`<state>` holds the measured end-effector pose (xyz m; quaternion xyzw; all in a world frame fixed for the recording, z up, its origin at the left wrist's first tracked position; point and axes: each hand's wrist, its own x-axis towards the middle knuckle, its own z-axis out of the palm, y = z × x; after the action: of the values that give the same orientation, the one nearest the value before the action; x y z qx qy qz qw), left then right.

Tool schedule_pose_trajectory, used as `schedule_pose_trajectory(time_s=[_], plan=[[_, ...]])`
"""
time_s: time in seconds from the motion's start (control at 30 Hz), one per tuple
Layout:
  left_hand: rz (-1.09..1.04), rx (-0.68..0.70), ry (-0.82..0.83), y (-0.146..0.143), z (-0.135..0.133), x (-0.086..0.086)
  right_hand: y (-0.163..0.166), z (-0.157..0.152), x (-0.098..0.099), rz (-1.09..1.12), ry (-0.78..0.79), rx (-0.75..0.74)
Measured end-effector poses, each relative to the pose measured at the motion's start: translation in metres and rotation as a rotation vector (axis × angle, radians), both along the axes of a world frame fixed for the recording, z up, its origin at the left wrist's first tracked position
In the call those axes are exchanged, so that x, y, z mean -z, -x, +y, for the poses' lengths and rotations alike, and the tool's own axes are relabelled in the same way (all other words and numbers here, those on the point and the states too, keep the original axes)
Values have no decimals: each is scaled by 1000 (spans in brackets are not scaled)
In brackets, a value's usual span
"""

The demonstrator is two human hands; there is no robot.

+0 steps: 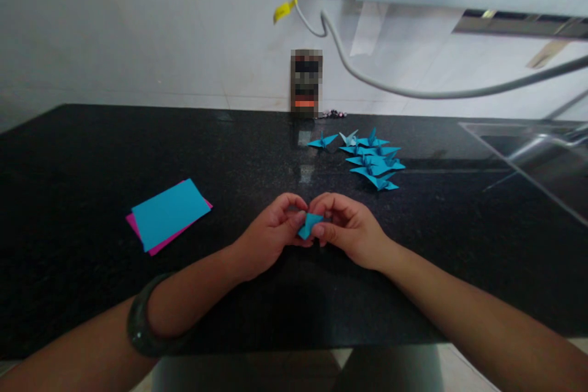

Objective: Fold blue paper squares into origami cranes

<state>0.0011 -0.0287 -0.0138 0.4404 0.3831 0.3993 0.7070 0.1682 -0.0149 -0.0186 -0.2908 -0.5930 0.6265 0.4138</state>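
Between my two hands is a small folded piece of blue paper [309, 226], held just above the black counter. My left hand [275, 229] pinches its left side, thumb in front and fingers curled behind. On the right side, my right hand [351, 226] grips it between thumb and fingers. The fingers partly cover the paper, so its full shape is hidden. Beyond my right hand stand several folded blue paper cranes [374, 162] in a cluster, with one more crane [323, 141] a little to their left. A paler crane [349, 138] sits at the back.
A stack of blue paper sheets [172, 214] over pink ones lies left on the black counter [82, 196]. A pixelated upright object [306, 82] leans at the wall beside a beaded string [334, 114]. A grey cable [413, 93] hangs over the right; a sink edge [519, 168] lies far right.
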Motion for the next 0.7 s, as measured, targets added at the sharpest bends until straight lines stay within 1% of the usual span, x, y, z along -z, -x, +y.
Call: schedule_pose_trajectory(time_s=[0.07,0.2,0.3,0.5,0.7], plan=[[48,-33,-57,1,1,1,1,1,0,5,71,39],[149,-69,-197,4,1,0,2,4,-2,-24,119,153],[160,-93,-183,4,-1,-2,3,4,-4,-23,141,165],[146,-194,-109,2,-2,-6,1,2,-6,-28,147,106],[140,-241,-128,1,-4,-5,2,1,-6,-70,146,125]])
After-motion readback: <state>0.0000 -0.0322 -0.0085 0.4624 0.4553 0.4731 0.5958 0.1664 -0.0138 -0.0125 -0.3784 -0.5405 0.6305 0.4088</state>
